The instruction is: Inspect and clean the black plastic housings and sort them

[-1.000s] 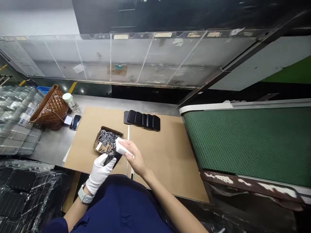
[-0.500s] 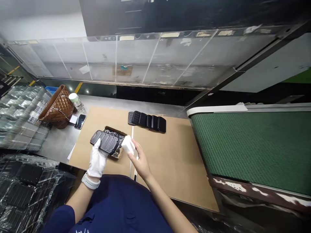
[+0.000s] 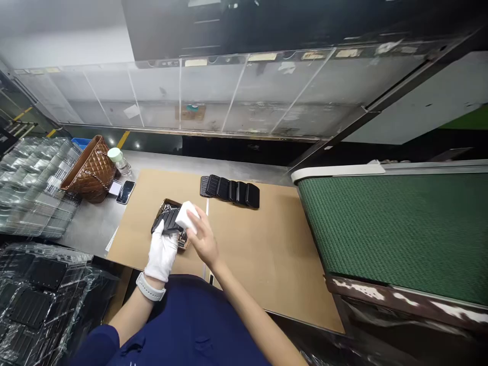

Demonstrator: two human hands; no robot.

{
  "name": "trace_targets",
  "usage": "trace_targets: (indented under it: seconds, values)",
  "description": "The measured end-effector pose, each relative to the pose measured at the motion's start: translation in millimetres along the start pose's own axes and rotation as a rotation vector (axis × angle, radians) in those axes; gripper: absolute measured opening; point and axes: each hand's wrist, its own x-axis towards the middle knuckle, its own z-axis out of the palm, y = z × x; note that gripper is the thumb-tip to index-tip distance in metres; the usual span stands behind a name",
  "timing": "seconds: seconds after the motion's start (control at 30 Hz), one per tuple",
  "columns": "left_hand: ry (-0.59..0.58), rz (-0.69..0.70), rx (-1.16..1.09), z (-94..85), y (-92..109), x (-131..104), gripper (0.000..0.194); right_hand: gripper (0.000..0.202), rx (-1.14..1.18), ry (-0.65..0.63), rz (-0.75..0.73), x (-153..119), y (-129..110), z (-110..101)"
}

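Note:
My left hand (image 3: pixel 163 250), in a white glove, grips a black ribbed plate (image 3: pixel 166 219) above an open box (image 3: pixel 183 245) of small metal parts. The plate hides much of the box. Bare-fingered, my right hand (image 3: pixel 204 237) holds a white block (image 3: pixel 187 216) against or just over the plate's right end; whether they touch cannot be made out. Several black plates (image 3: pixel 252 195) lie overlapping in a row at the back of the brown board.
A brown board (image 3: pixel 274 254) covers the table. At the left are a brown bag (image 3: pixel 93 170), a bottle (image 3: pixel 121 163), a phone (image 3: pixel 125 192) and wrapped stacks (image 3: pixel 34 290). A green conveyor belt (image 3: pixel 396 229) stands at the right.
My left hand has moved right with the plate, which is now turned differently. My right hand has brought the white block left and slightly up, over the plate's end.

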Motion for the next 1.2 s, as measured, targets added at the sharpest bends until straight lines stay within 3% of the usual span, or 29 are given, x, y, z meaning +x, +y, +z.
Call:
trace_targets:
  seconds: [0.2,0.37,0.57,0.63,0.77,0.83,0.93,1.03,1.13,1.2]
  values:
    - [-0.053,-0.170,-0.119,-8.2,2,3,0.040,0.042,0.016,-0.076,-0.152,-10,-1,9]
    - [0.034,0.012,-0.236,-8.3,5,1,0.029,0.044,0.138,0.013,0.158,2,-1,3]
    - [0.021,0.058,-0.186,-12.5,9,0,0.032,0.050,0.270,0.050,0.282,-7,-11,12]
    - [0.019,0.037,-0.121,-18.6,9,-1,0.034,0.050,0.317,0.030,0.355,-3,-1,15]
    - [0.009,-0.074,0.060,-43.6,8,2,0.039,0.046,0.289,-0.217,0.471,6,39,30]
    - [0.035,-0.079,0.109,-59.4,8,5,0.041,0.046,0.220,-0.256,0.510,6,63,42]
    - [0.047,-0.060,0.121,-77.1,10,8,0.044,0.052,0.107,-0.193,0.544,4,93,59]
    - [0.034,-0.044,0.140,-80.6,8,6,0.044,0.057,0.016,-0.129,0.573,-2,113,67]
    - [0.018,-0.096,0.192,-72.7,3,5,0.044,0.054,-0.027,-0.038,0.577,-21,122,60]
    - [-0.005,-0.178,0.234,-65.1,-2,6,0.043,0.052,-0.055,0.075,0.582,-45,125,44]
